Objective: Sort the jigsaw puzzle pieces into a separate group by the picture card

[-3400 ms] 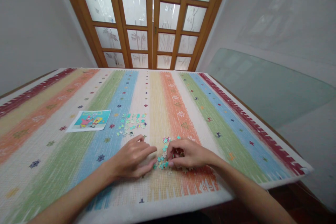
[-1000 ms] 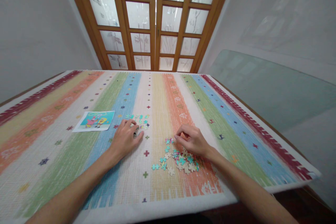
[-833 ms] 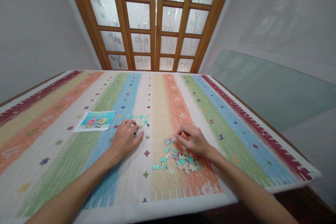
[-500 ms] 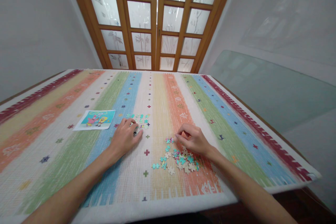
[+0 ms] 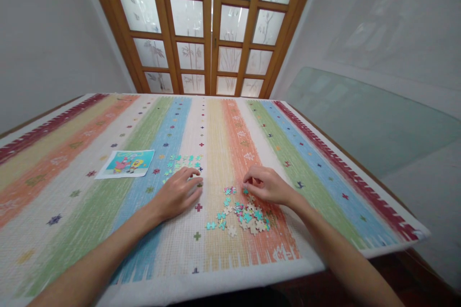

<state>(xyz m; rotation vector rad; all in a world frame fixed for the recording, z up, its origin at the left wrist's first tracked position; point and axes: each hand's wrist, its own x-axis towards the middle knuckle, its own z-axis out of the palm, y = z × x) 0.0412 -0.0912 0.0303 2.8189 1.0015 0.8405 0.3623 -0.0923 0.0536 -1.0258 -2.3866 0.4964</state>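
Observation:
My left hand (image 5: 181, 193) rests on the cloth just below a group of laid-out teal jigsaw puzzle pieces (image 5: 185, 159). Its fingers are loosely bent and apart, with nothing visible in them. Over the orange stripe, my right hand (image 5: 268, 185) is closed in a pinch; a small teal puzzle piece (image 5: 245, 191) shows at its fingertips. Below that hand lies a loose pile of puzzle pieces (image 5: 252, 218), some teal or pink, others with the plain beige side up. Two pinkish pieces (image 5: 229, 190) lie left of the right fingertips.
A printed cartoon picture (image 5: 126, 164) lies flat to the left of the laid-out pieces. The striped tablecloth (image 5: 90, 230) covers the table. Beyond the far edge stand wooden doors with glass panes (image 5: 212, 43). A pale green panel (image 5: 370, 115) leans on the right wall.
My left hand has moved back toward me, off the laid-out pieces, uncovering more of them. At my right fingertips a teal piece has come into sight. The view has shifted slightly.

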